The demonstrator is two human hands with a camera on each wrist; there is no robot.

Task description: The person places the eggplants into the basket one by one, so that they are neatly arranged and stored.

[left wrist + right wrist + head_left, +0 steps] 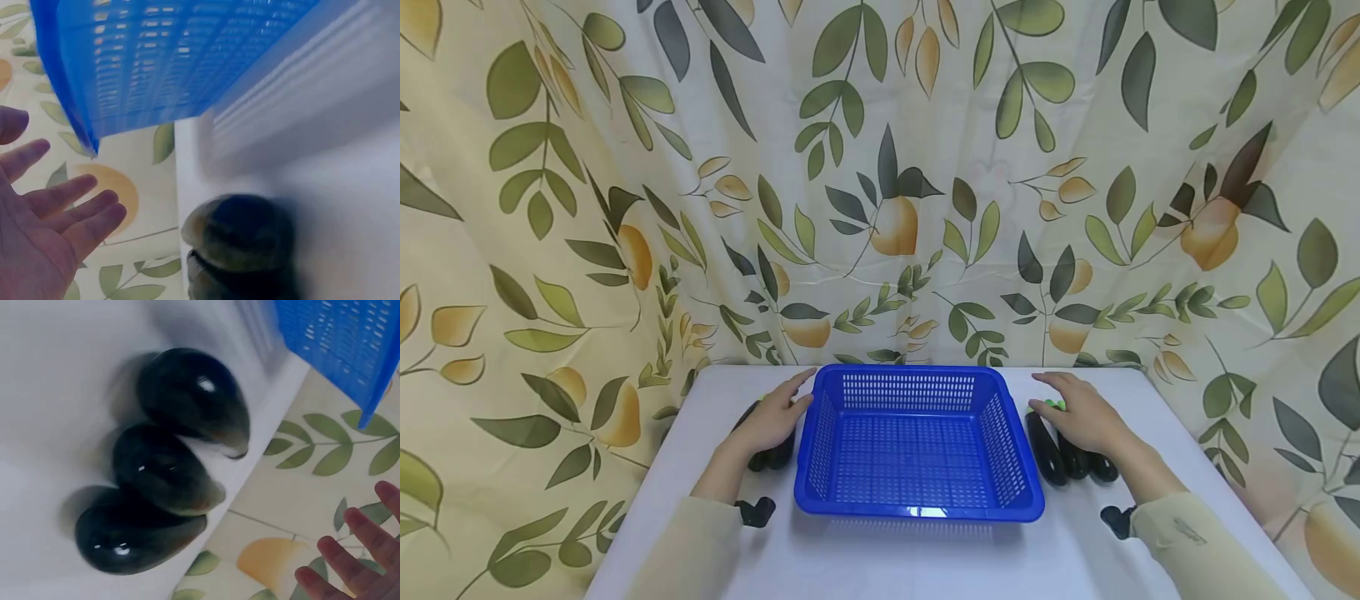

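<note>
Far left: leaf-and-fruit curtain (895,287), running on behind the white desk (917,567). Left-side eggplants (781,454) partly blocked from head view by the left hand (772,421); count uncertain. Its grip spread open, holding nothing, near the basket's left rim. Centre: blue perforated basket (917,512), standing between both eggplant groups. Right: three glossy eggplants (1073,460) side by side, partly covered by the right hand (1078,417); grip likewise open, nothing held.
</note>
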